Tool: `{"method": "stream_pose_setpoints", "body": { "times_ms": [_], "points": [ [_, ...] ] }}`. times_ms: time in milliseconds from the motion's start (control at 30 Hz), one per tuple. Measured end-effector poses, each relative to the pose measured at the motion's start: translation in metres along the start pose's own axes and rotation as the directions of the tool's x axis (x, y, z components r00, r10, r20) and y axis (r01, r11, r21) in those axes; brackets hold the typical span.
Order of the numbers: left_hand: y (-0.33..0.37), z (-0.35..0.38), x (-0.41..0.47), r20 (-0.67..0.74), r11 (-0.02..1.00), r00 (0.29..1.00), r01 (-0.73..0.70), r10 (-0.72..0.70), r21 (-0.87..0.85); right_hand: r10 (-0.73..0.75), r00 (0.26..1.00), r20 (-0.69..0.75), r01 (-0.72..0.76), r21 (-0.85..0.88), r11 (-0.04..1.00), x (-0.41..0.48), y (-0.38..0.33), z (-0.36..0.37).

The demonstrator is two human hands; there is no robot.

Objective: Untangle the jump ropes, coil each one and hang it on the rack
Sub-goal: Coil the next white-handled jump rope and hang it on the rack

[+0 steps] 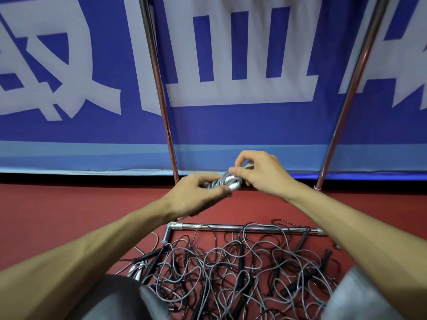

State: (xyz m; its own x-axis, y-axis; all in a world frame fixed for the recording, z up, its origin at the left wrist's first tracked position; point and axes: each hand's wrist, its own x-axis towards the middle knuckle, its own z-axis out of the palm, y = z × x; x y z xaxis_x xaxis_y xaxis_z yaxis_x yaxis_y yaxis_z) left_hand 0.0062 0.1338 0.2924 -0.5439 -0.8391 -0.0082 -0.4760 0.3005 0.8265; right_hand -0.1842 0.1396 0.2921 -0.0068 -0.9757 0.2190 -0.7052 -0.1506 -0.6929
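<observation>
A grey jump rope with white handles (227, 180), wound into a small coil, is held up in front of me above the floor. My left hand (198, 192) grips the coil from the left, thumb over a white handle. My right hand (261, 174) pinches the rope's end at the coil's top right. Below, a tangled heap of grey and black jump ropes (231, 269) with black handles lies on the red floor. The metal rack (242, 227) shows its chrome base bar behind the heap and two uprights rising past my hands.
A blue banner with large white characters (231, 125) hangs close behind the rack. The left upright (159, 88) and right upright (349, 95) frame the space above my hands. My knees in grey shorts (129, 301) flank the heap. Red floor (57, 211) spreads left.
</observation>
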Motion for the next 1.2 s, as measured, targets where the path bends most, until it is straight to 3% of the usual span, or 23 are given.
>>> {"method": "stream_pose_setpoints", "body": {
  "times_ms": [167, 300, 467, 600, 800, 900, 1033, 1100, 1200],
  "points": [
    [0.004, -0.002, 0.007, -0.145, 0.967, 0.984, 0.067, -0.105, -0.246, -0.007, 0.999, 0.046, 0.008, -0.024, 1.000, -0.001, 0.001, -0.004],
    [0.005, -0.002, 0.007, -0.112, 0.893, 0.980, 0.097, -0.161, -0.439, -0.001, 0.991, 0.137, 0.008, -0.049, 0.999, -0.001, -0.002, -0.002],
    [0.006, -0.002, 0.006, -0.075, 0.851, 0.979, 0.126, -0.190, -0.510, -0.027, 0.990, 0.141, 0.049, -0.152, 0.987, -0.005, -0.012, -0.001],
    [0.008, -0.006, 0.006, -0.064, 0.842, 0.979, 0.131, -0.193, -0.523, -0.053, 0.998, -0.028, 0.057, 0.194, 0.979, -0.005, -0.018, 0.000],
    [0.002, -0.007, 0.008, -0.101, 0.872, 0.987, 0.060, -0.124, -0.486, 0.049, 0.993, -0.105, 0.020, 0.574, 0.819, 0.003, -0.018, 0.002],
    [0.001, -0.005, 0.007, -0.080, 0.931, 0.994, 0.034, -0.068, -0.363, 0.171, 0.979, -0.113, -0.053, 0.666, 0.744, 0.004, -0.017, 0.001],
    [-0.004, 0.001, 0.005, 0.019, 0.968, 1.000, 0.014, -0.010, -0.251, 0.226, 0.966, -0.126, -0.078, 0.689, 0.720, 0.007, -0.017, 0.000],
    [-0.008, 0.002, 0.004, 0.055, 0.972, 0.998, 0.023, -0.010, -0.235, 0.243, 0.965, -0.097, -0.083, 0.768, 0.635, 0.007, -0.023, -0.003],
    [-0.009, 0.001, 0.005, 0.059, 0.967, 0.997, 0.057, -0.044, -0.249, 0.317, 0.948, -0.039, -0.097, 0.910, 0.403, 0.006, -0.028, -0.009]
  ]
}}
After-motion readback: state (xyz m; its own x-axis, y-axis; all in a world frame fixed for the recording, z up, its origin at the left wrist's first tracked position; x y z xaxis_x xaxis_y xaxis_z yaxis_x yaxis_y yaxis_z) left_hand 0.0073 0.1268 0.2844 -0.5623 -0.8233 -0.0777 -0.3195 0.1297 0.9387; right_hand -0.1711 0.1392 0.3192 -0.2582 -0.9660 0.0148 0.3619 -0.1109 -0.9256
